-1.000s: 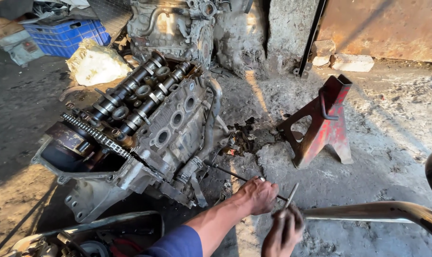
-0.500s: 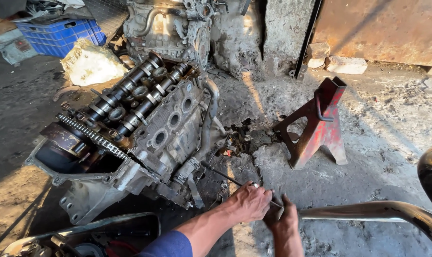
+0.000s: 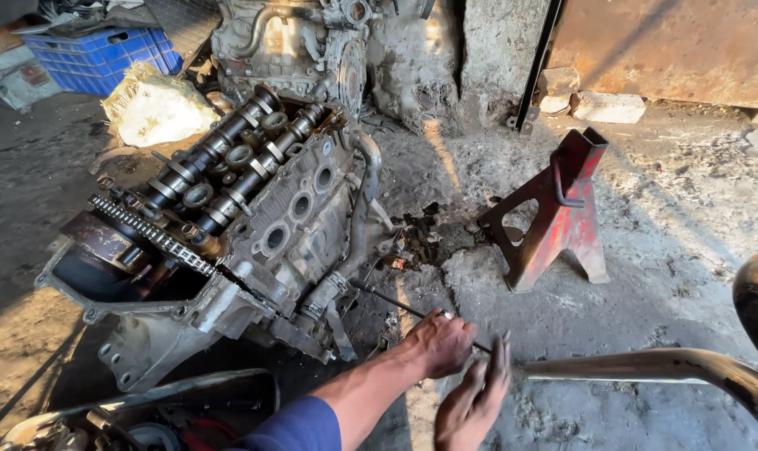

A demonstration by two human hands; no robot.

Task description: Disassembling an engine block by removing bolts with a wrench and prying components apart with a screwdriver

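— So what's different from a second ago?

— Both hands have come together. The left hand stays curled around the thin dark rod, gripping its near end, while the right hand has dropped lower and now meets the rod's end from below, fingers loosely bent. Whether it pinches anything, I cannot tell. The small light piece it held up before is no longer visible.

— And the rod itself?

— It slants over the dirty floor, its far tip near the lower edge of the engine, which lies tilted with camshafts and timing chain exposed.

— Anything crowding them?

— A curved metal tube runs just right of the hands; a red jack stand stands well apart, a blue crate far back.
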